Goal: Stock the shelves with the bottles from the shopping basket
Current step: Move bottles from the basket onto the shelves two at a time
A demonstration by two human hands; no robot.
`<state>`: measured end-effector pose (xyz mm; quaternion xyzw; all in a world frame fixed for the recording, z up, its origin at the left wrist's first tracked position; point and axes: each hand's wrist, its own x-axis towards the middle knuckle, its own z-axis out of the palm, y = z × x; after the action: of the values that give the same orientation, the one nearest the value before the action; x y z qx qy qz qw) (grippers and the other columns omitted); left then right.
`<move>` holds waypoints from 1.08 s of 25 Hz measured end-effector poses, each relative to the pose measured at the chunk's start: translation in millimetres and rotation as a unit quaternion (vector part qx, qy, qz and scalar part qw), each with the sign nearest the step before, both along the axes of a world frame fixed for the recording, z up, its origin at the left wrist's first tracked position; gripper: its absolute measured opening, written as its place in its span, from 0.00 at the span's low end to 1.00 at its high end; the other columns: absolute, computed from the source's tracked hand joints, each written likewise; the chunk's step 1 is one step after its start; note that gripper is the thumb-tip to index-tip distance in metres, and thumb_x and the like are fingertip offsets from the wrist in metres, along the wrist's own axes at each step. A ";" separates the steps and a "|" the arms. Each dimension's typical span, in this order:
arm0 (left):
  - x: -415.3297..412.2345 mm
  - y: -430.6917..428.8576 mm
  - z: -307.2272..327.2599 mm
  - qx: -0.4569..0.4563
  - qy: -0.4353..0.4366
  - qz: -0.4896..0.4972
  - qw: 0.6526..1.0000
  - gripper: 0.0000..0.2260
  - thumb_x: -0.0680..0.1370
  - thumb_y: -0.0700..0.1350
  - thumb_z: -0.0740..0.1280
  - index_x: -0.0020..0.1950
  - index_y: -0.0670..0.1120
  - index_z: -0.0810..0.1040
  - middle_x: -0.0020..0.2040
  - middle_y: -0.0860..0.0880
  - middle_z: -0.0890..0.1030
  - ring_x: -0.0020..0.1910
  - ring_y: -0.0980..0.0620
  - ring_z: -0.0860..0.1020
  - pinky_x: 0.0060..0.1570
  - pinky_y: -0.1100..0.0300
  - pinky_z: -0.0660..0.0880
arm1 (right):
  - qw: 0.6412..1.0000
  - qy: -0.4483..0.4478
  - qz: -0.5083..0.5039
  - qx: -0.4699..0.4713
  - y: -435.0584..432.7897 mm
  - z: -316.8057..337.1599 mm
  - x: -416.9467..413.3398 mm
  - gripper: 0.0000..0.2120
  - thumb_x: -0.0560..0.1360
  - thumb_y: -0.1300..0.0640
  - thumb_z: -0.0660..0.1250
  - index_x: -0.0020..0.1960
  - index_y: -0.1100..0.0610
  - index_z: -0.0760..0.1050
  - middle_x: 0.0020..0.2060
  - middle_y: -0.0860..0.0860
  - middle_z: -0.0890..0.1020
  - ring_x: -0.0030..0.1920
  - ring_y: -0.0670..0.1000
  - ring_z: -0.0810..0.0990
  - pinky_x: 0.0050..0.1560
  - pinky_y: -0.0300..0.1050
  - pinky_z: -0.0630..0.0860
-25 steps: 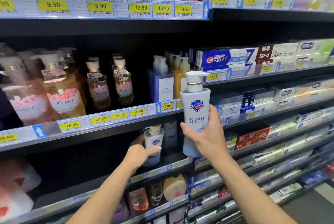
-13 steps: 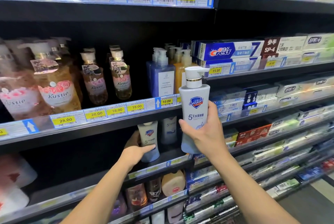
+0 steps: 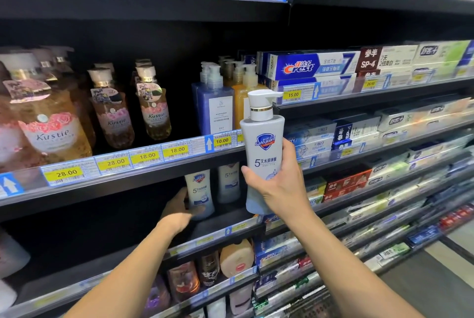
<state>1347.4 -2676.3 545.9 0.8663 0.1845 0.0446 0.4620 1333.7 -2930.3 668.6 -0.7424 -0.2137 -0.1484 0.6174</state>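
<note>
Black shelves (image 3: 128, 185) with yellow price tags (image 3: 115, 162) lined the store; right hand (image 3: 279, 189) gripped a bottle (image 3: 263, 143), left hand (image 3: 179, 211) clasped a shelved bottle (image 3: 198, 189).

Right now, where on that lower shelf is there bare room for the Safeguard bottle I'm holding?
Bare: the dark shelf floor left of the shelved bottle in your left grip, out to the white packs at the frame's edge. Right of the second bottle, the held bottle hides the floor. Crowded: Kustie bottles above, toothpaste boxes right.
</note>
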 end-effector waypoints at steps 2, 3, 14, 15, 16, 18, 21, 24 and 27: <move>9.3 6.6 -3.9 0.009 0.000 -0.007 1.000 0.33 0.72 0.46 0.78 0.74 0.48 0.69 0.70 0.46 0.77 0.66 0.43 0.76 0.61 0.52 0.71 | 1.000 -0.005 -0.002 0.002 -3.1 1.2 0.5 0.35 0.69 0.53 0.81 0.68 0.46 0.64 0.56 0.41 0.80 0.54 0.39 0.80 0.47 0.32 0.77; 12.2 9.5 -4.3 0.014 -0.004 -0.012 1.000 0.33 0.72 0.47 0.78 0.74 0.48 0.69 0.70 0.46 0.77 0.66 0.43 0.76 0.61 0.52 0.71 | 1.000 -0.008 -0.002 0.003 -4.0 1.7 0.7 0.35 0.69 0.54 0.81 0.68 0.45 0.64 0.56 0.41 0.80 0.54 0.39 0.80 0.47 0.31 0.77; -44.3 -11.5 -27.8 0.423 0.108 -0.010 0.900 0.29 0.78 0.70 0.52 0.64 0.52 0.77 0.61 0.49 0.81 0.60 0.44 0.78 0.56 0.50 0.72 | 0.999 -0.045 -0.008 -0.020 7.2 -28.6 11.3 0.35 0.65 0.44 0.79 0.66 0.43 0.65 0.58 0.45 0.74 0.60 0.48 0.76 0.60 0.49 0.78; -48.6 -13.3 -30.3 0.436 0.097 -0.009 0.894 0.27 0.79 0.68 0.50 0.65 0.54 0.77 0.62 0.49 0.81 0.61 0.45 0.77 0.56 0.50 0.71 | 0.998 -0.055 -0.010 -0.032 10.9 -33.4 12.8 0.34 0.65 0.45 0.79 0.65 0.44 0.66 0.56 0.41 0.72 0.60 0.49 0.75 0.60 0.48 0.76; -50.8 -13.9 -33.0 0.443 0.094 -0.008 0.892 0.27 0.80 0.66 0.49 0.65 0.54 0.77 0.62 0.50 0.80 0.61 0.45 0.77 0.56 0.50 0.71 | 0.997 -0.068 -0.009 -0.044 14.2 -37.8 14.0 0.33 0.65 0.46 0.79 0.64 0.47 0.67 0.54 0.40 0.70 0.59 0.49 0.73 0.59 0.45 0.75; -51.2 -12.9 -37.8 0.449 0.096 -0.003 0.888 0.27 0.79 0.65 0.47 0.63 0.54 0.78 0.62 0.50 0.80 0.60 0.45 0.77 0.56 0.49 0.72 | 0.993 -0.089 0.000 -0.073 19.8 -47.4 16.4 0.32 0.67 0.46 0.79 0.64 0.51 0.68 0.52 0.42 0.69 0.58 0.49 0.71 0.58 0.38 0.71; -50.5 -13.3 -42.5 0.458 0.092 0.006 0.884 0.28 0.79 0.64 0.46 0.62 0.53 0.79 0.62 0.50 0.80 0.60 0.45 0.77 0.55 0.49 0.73 | 0.991 -0.080 0.024 -0.100 25.1 -63.0 16.8 0.34 0.68 0.43 0.78 0.69 0.52 0.69 0.54 0.44 0.69 0.59 0.47 0.70 0.58 0.32 0.68; -49.2 -13.3 -42.5 0.458 0.090 0.010 0.884 0.27 0.79 0.63 0.46 0.62 0.53 0.79 0.62 0.50 0.80 0.60 0.45 0.77 0.55 0.49 0.72 | 0.990 -0.059 0.046 -0.120 28.4 -78.5 18.0 0.33 0.69 0.45 0.78 0.68 0.51 0.70 0.54 0.41 0.70 0.60 0.46 0.69 0.59 0.32 0.68; -48.2 -13.4 -43.5 0.455 0.091 0.013 0.886 0.27 0.79 0.63 0.47 0.63 0.53 0.78 0.63 0.50 0.80 0.61 0.45 0.76 0.56 0.48 0.72 | 0.993 -0.019 0.048 -0.111 32.0 -96.8 22.5 0.31 0.69 0.49 0.80 0.67 0.49 0.71 0.55 0.35 0.70 0.62 0.43 0.70 0.60 0.31 0.68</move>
<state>1299.2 -2689.8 502.4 0.9792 0.1963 0.0508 -0.0018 1356.2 -2898.3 571.8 -0.7919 -0.2761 -0.1078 0.5339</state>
